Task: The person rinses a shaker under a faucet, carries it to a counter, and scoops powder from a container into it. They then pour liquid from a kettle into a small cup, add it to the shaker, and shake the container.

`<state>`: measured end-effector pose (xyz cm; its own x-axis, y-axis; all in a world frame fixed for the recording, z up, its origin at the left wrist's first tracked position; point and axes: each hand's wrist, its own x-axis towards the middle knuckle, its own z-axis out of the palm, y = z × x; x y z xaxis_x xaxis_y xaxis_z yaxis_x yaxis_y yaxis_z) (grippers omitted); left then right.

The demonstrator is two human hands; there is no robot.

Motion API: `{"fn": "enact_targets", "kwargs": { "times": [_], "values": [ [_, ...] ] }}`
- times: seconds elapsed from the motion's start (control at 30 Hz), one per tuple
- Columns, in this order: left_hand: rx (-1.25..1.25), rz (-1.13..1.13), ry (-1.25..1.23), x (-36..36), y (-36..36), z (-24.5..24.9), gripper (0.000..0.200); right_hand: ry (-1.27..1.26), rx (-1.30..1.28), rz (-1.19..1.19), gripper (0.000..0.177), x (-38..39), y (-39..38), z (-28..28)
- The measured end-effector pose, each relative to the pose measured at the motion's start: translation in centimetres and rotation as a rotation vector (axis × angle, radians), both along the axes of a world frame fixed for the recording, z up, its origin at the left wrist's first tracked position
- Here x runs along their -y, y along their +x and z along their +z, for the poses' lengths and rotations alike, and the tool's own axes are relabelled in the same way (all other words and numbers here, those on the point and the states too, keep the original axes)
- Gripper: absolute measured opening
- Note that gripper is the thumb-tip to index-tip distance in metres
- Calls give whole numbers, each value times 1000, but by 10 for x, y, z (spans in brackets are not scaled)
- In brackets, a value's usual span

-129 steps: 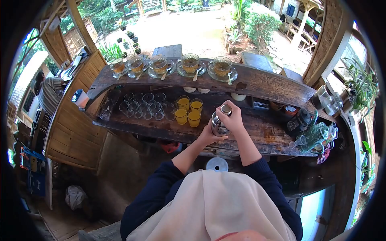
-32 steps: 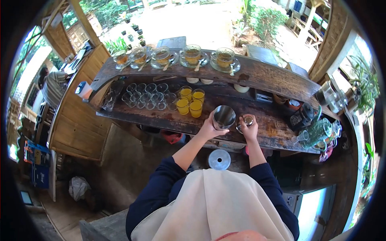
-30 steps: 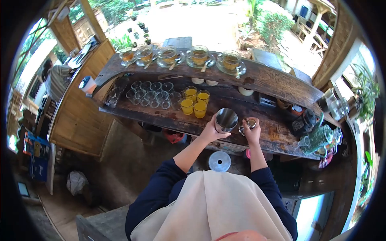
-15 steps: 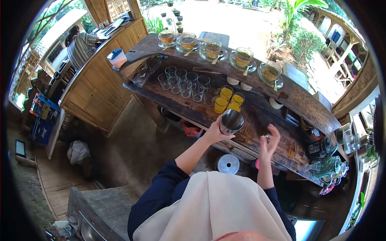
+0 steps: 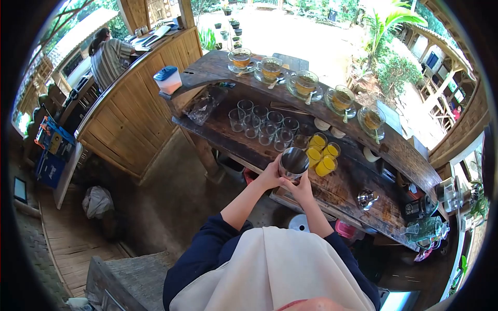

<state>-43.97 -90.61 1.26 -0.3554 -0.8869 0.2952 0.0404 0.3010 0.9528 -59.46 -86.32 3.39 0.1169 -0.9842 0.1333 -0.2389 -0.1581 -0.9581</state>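
Note:
My left hand [image 5: 270,175] wraps round a metal shaker tin [image 5: 294,164] from its left side. On its right and lower side, my right hand [image 5: 301,188] grips the same tin. The tin's open mouth faces up toward me; what is inside cannot be made out. Just beyond it, several glasses of yellow juice [image 5: 326,166] stand together on the dark wooden counter [image 5: 342,187]. A shiny metal shaker top [image 5: 367,199] rests on the counter to the right, apart from both hands.
Several empty glasses [image 5: 267,132] stand left of the juice. Glass cups of tea [image 5: 306,83] on saucers line the raised shelf. A blue-lidded container [image 5: 167,80] sits at its left end. A person in a striped top [image 5: 108,62] is at another counter. A green glass dispenser [image 5: 429,228] stands right.
My right hand has left the right side of the counter and joined my left hand on the tin. The shaker top now shows on the counter. The view has shifted slightly.

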Motion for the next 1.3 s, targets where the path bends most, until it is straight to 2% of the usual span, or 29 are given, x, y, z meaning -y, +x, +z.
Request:
{"fn": "enact_targets", "kwargs": {
  "times": [0.13,0.27,0.33,0.47,0.53,0.67,0.87,0.97,1.07,1.17,1.23,1.3],
  "values": [
    [-148,-22,84,10,28,-4,95,14,41,4,82,14,33,-8],
    [-190,3,-8,25,49,-26,92,13,-3,21,82,19,51,2],
    [-44,26,42,24,57,-19,121,7,-18,18,82,20,56,9],
    [-50,20,41,23,58,-13,120,9,-5,42,83,26,56,-3],
    [-121,36,24,22,57,-14,118,-12,12,46,84,26,57,-3],
    [-88,62,9,28,60,-17,108,-69,24,41,84,35,59,-13],
    [-13,97,39,36,73,-23,101,31,-108,71,82,45,64,7],
    [-56,104,80,38,74,-25,96,84,-66,116,83,53,63,0],
    [32,191,45,40,72,-22,95,41,-89,107,82,57,63,0],
    [0,179,43,39,70,-8,87,22,-50,135,81,62,61,2],
    [42,196,39,39,70,-2,67,-8,0,152,81,64,60,-4],
    [53,206,46,38,69,-5,67,-6,-99,144,82,64,59,-12]
  ]
}}
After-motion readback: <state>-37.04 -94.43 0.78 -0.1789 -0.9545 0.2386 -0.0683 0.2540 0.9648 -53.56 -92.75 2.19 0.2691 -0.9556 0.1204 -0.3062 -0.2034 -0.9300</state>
